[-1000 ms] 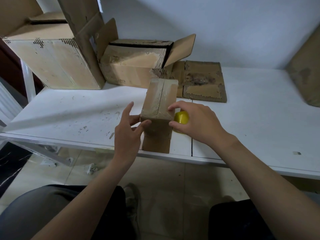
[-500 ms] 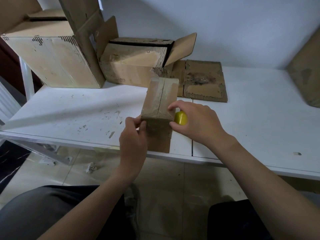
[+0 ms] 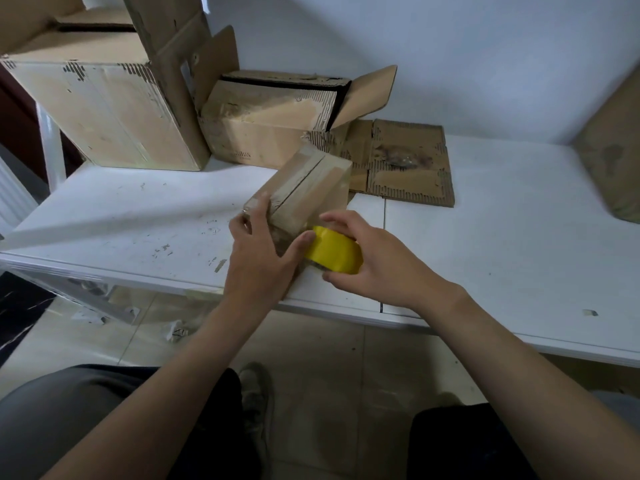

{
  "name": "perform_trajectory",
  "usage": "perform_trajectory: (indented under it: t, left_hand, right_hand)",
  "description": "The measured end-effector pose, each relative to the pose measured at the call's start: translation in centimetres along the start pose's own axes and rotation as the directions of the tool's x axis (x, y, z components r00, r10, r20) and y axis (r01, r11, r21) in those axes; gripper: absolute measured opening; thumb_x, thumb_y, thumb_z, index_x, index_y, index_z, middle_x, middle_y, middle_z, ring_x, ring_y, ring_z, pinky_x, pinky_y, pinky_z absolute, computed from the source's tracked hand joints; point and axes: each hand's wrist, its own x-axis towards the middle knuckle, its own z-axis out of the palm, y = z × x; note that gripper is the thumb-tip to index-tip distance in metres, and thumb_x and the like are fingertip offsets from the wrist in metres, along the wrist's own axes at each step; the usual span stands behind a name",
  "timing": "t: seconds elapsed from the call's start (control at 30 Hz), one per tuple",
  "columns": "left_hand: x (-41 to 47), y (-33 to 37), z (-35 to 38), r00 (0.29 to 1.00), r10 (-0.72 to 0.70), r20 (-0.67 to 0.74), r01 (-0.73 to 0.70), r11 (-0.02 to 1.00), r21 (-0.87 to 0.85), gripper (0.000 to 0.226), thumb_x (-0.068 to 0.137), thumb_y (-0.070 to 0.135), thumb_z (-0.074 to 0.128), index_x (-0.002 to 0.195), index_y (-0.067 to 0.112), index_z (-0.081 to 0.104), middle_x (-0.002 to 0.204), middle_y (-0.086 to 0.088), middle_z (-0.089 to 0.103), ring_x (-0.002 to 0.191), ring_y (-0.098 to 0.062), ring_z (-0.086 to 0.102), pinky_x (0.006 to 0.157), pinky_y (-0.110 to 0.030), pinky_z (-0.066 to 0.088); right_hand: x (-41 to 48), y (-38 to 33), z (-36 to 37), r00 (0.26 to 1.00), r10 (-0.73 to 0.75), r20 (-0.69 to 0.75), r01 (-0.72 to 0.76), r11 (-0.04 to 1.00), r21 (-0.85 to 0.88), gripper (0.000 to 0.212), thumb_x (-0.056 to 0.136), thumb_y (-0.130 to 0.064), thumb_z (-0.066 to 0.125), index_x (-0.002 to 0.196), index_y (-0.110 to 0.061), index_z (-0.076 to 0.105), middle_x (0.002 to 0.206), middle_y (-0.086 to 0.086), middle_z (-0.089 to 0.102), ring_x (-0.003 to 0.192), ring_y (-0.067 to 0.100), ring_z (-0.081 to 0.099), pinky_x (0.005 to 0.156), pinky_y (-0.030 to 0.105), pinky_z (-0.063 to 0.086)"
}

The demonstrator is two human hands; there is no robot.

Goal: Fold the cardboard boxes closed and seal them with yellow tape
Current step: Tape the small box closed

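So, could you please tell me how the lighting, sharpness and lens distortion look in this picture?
Head view: dim, soft light, a pale band across the left of the white table. Head view: the wide-angle lens bows the table's near edge. Head view: the small brown cardboard box and the left hand look slightly soft, while the yellow tape roll in the right hand reads clearly.

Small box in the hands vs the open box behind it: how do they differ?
Flaps: small box has top flaps folded shut, meeting at a centre seam; open box has one flap sticking out.
Size: small box is clearly smaller than open box.
Handling: left hand grips small box, right hand holds yellow tape roll at its near end; open box is untouched.
Both are worn brown cardboard on the white table.
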Motion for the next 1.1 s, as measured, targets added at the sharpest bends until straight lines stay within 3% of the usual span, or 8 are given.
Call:
perform_trajectory:
  t: [0.1, 0.3, 0.47, 0.63, 0.77, 0.87, 1.0, 1.1]
  left_hand:
    - [0.1, -0.3, 0.4, 1.0, 0.005, -0.028, -0.005, 1.0, -0.008, 0.086, 0.081, 0.073, 0.059, 0.148, 0.027, 0.028, 0.145, -0.007, 0.032, 0.121, -0.03, 0.055, 0.087, -0.041, 0.051]
    - [0.1, -0.2, 1.1, 0.999, 0.033, -0.038, -0.032, 0.999, 0.031, 0.087, 0.079, 0.08, 0.052, 0.145, 0.03, 0.024, 0.143, -0.006, 0.032, 0.12, -0.028, 0.054, 0.082, -0.032, 0.044]
    - [0.2, 0.0, 0.9, 0.999, 0.02, -0.046, -0.019, 0.999, 0.029, 0.09, 0.075, 0.079, 0.056, 0.142, 0.027, 0.028, 0.14, -0.006, 0.035, 0.117, -0.025, 0.055, 0.08, -0.031, 0.046]
    - [0.6, 0.1, 0.6, 0.996, 0.024, -0.087, -0.022, 1.0, 0.015, 0.09, 0.07, 0.058, 0.084, 0.137, 0.021, 0.036, 0.132, -0.004, 0.045, 0.105, -0.014, 0.052, 0.076, -0.03, 0.047]
    - [1.0, 0.7, -0.2, 0.993, -0.013, -0.12, 0.01, 1.0, -0.026, 0.088, 0.062, 0.055, 0.089, 0.129, 0.027, 0.04, 0.123, 0.003, 0.052, 0.098, -0.012, 0.054, 0.081, -0.035, 0.05]
    - [1.2, 1.5, -1.4, 0.991, -0.024, -0.129, 0.018, 0.999, -0.045, 0.091, 0.055, 0.059, 0.089, 0.126, 0.034, 0.037, 0.118, 0.011, 0.053, 0.1, -0.018, 0.057, 0.08, -0.035, 0.045]
    - [0.2, 3.9, -3.3, 0.971, 0.175, -0.164, -0.15, 0.977, 0.154, 0.104, 0.047, 0.076, 0.083, 0.129, 0.029, 0.041, 0.116, 0.007, 0.064, 0.095, -0.026, 0.064, 0.079, -0.032, 0.039]
    - [-0.8, 6.0, -5.2, 0.908, 0.387, -0.164, -0.339, 0.905, 0.257, 0.107, 0.046, 0.077, 0.083, 0.128, 0.019, 0.048, 0.11, 0.0, 0.07, 0.083, -0.014, 0.058, 0.08, -0.031, 0.038]
  right_hand:
    - [-0.4, 0.4, 0.9, 0.998, 0.05, -0.048, -0.049, 0.999, 0.006, 0.074, 0.08, -0.051, 0.081, 0.142, -0.042, 0.041, 0.135, -0.016, 0.056, 0.104, 0.003, 0.053, 0.076, 0.011, 0.042]
    - [-0.4, 0.8, 1.2, 0.989, 0.061, -0.138, -0.079, 0.988, -0.13, 0.074, 0.08, -0.049, 0.081, 0.145, -0.035, 0.049, 0.135, -0.013, 0.061, 0.103, 0.0, 0.048, 0.074, 0.005, 0.033]
    - [0.4, 1.1, 1.2, 0.99, 0.1, -0.098, -0.116, 0.977, -0.177, 0.069, 0.08, -0.05, 0.081, 0.14, -0.032, 0.055, 0.128, -0.009, 0.066, 0.101, 0.006, 0.055, 0.079, 0.019, 0.045]
    - [1.6, 0.8, 1.2, 0.991, 0.087, -0.099, -0.103, 0.98, -0.169, 0.065, 0.078, -0.052, 0.081, 0.135, -0.029, 0.059, 0.121, -0.006, 0.068, 0.103, 0.015, 0.061, 0.083, 0.031, 0.052]
    - [2.0, 0.1, 0.0, 0.997, 0.062, -0.042, -0.071, 0.962, -0.265, 0.081, 0.071, -0.074, 0.072, 0.136, -0.028, 0.058, 0.121, -0.006, 0.066, 0.108, 0.016, 0.057, 0.085, 0.03, 0.044]
    - [1.7, -1.0, -2.2, 0.982, -0.06, -0.179, 0.011, 0.965, -0.263, 0.083, 0.071, -0.082, 0.059, 0.136, -0.03, 0.056, 0.112, -0.016, 0.052, 0.104, 0.006, 0.046, 0.088, 0.025, 0.04]
    - [1.1, -2.9, -4.6, 0.948, -0.23, -0.222, 0.163, 0.944, -0.286, 0.095, 0.066, -0.07, 0.076, 0.147, -0.038, 0.036, 0.147, -0.017, 0.04, 0.131, 0.01, 0.032, 0.104, 0.026, 0.03]
    - [0.6, -4.4, -5.4, 0.94, -0.285, -0.188, 0.202, 0.908, -0.366, 0.119, 0.06, -0.06, 0.089, 0.155, -0.038, 0.022, 0.156, -0.018, 0.024, 0.141, 0.012, 0.023, 0.104, 0.032, 0.029]
